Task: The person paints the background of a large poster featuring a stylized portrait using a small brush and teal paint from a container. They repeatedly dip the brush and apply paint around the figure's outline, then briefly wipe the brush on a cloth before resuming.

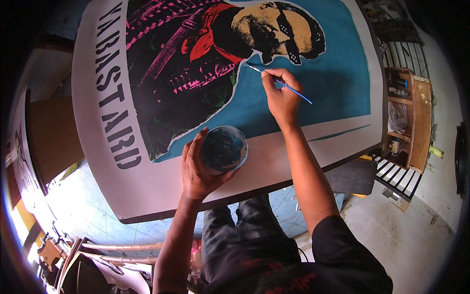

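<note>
A large poster lies on the table, showing a printed portrait in black, pink, red and tan on a painted blue ground, with a white margin and large dark lettering along its left side. My right hand pinches a thin blue paintbrush. Its tip meets the poster where the blue ground borders the white outline, just below the red neckerchief. Over the poster's near edge, my left hand is wrapped round a round cup of blue paint, whose inner wall is smeared with paint.
To the right stands a wooden shelf unit holding bags and small items, with a slatted metal rack beside it. A brown board is at the left. Bamboo poles and leaning panels occupy the lower left. A blue brush stroke marks the white margin.
</note>
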Demonstrator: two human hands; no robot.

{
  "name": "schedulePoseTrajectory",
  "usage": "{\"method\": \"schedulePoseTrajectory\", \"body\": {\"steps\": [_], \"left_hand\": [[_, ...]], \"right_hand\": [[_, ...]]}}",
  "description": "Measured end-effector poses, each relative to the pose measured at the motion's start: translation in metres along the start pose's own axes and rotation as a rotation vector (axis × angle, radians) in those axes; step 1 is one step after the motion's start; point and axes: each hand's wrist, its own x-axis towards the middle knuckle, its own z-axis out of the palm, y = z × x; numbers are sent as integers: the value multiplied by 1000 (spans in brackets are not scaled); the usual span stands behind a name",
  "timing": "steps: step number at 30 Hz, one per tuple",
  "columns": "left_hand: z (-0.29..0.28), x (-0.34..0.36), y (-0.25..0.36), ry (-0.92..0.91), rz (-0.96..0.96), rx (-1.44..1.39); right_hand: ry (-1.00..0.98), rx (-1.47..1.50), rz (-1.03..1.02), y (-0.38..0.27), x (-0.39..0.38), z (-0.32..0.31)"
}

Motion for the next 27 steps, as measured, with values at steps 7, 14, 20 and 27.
{"method": "schedulePoseTrajectory", "body": {"steps": [7,14,20,27], "left_hand": [[1,-1,-2,-2,-2,-20],[1,0,-1,-3,7,-11],[-1,1,1,20,25,39],[-2,5,6,33,48,52]], "right_hand": [[10,-15,-4,3,2,0],[87,54,-8,7,1,0],[10,263,212,-24,-16,-22],[-399,-23,54,-112,-55,-57]]}}
